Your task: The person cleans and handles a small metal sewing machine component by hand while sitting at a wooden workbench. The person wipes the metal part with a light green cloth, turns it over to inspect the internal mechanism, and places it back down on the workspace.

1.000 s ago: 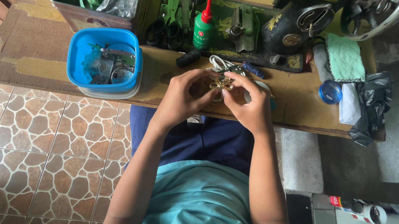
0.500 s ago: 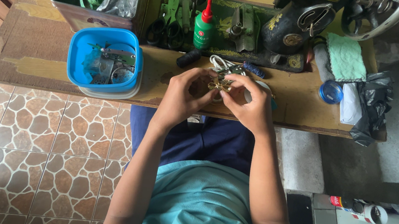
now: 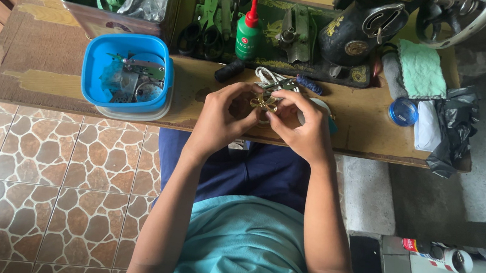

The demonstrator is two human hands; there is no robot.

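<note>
We are pinching a small brass part (image 3: 264,103) between both hands, left hand (image 3: 220,119) and right hand (image 3: 304,131) closed on it just above the table (image 3: 50,66) edge, beside the blue tub (image 3: 93,86), apparently mid-work.

Your wooden table (image 3: 44,59) carries a black sewing machine (image 3: 353,27), a blue tub (image 3: 95,65) of metal parts, a metal tin (image 3: 116,21), a green oil bottle (image 3: 246,36) and green scissors (image 3: 207,19).
</note>
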